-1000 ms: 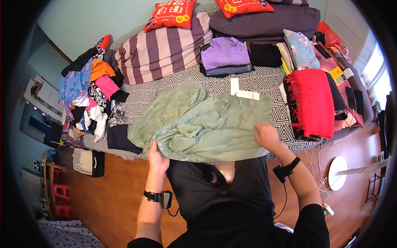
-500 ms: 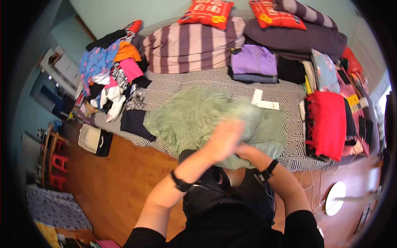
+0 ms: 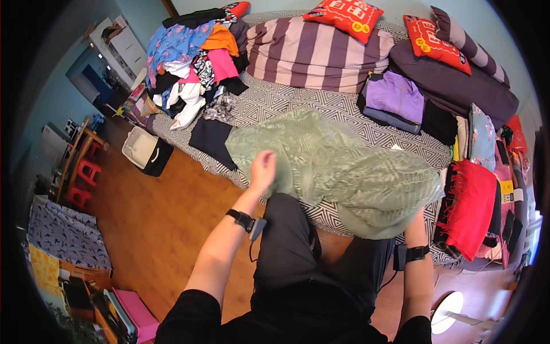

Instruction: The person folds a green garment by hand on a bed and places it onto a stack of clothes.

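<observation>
A sheer pale-green patterned garment is spread across the front of the bed, its right part bunched and lifted over the edge. My left hand is at its left part, the fingers curled in beside a raised fold of the cloth. At the right end, my right hand reaches up under the garment, which covers its fingers. A dark folded cloth lies just left of the garment. Only a sliver of a white item shows behind it.
A heap of mixed clothes lies at the far left. Folded purple clothing sits behind the garment, a red fringed scarf to its right. Striped bedding and red cushions line the back. A bin stands on the floor.
My hands were close together over the middle of the garment; now they are wide apart at its two sides. The garment stretches further right and covers most of the white item. The view has shifted.
</observation>
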Demonstrator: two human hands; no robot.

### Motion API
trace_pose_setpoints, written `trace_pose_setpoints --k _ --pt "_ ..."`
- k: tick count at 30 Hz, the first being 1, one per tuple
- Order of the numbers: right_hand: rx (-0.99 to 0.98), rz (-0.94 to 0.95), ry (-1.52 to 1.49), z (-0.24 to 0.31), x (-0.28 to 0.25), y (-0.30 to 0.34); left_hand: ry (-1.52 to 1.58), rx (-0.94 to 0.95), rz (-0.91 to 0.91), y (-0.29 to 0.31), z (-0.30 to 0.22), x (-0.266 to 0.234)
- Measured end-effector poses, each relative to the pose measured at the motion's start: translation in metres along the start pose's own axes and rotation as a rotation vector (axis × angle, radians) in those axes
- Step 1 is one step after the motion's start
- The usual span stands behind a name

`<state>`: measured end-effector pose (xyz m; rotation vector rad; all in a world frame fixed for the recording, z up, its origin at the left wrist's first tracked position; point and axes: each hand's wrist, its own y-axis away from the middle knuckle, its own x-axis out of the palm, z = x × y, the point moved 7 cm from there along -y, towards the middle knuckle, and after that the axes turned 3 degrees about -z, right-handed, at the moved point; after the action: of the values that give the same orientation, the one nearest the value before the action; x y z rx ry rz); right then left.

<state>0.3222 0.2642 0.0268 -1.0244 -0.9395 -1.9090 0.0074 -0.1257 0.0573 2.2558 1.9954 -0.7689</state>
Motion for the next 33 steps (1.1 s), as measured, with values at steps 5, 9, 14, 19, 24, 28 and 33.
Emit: trace_pose_setpoints --k 5,9,14,19,24,28,33 --pt "-0.025 -0.062 0.02 0.038 -0.06 0.004 -0.277 -0.286 -0.021 0.029 0.08 -0.008" --pt "0.055 -0.061 0.103 0.036 -0.067 -0.016 0.052 -0.62 0.056 0.038 0.127 0.015" --pt "-0.901 -0.903 0.958 0.118 -0.091 0.041 0.361 -0.271 0.007 -0.027 0.015 0.032" --pt "-0.339 -0.01 1.257 -0.009 0.1 0.038 0.754 -0.061 0.596 0.024 -0.212 0.086" --pt "-0.249 0.101 0.821 -0.05 0.132 0.049 0.745 0.697 1.025 0.166 -0.346 0.153" --pt "-0.178 -0.125 0.122 0.02 0.076 0.094 0.626 1.085 0.831 0.198 -0.361 0.112" --pt "-0.222 -0.313 0.22 0.083 0.0 0.183 0.122 0.672 0.699 0.11 -0.226 0.141"
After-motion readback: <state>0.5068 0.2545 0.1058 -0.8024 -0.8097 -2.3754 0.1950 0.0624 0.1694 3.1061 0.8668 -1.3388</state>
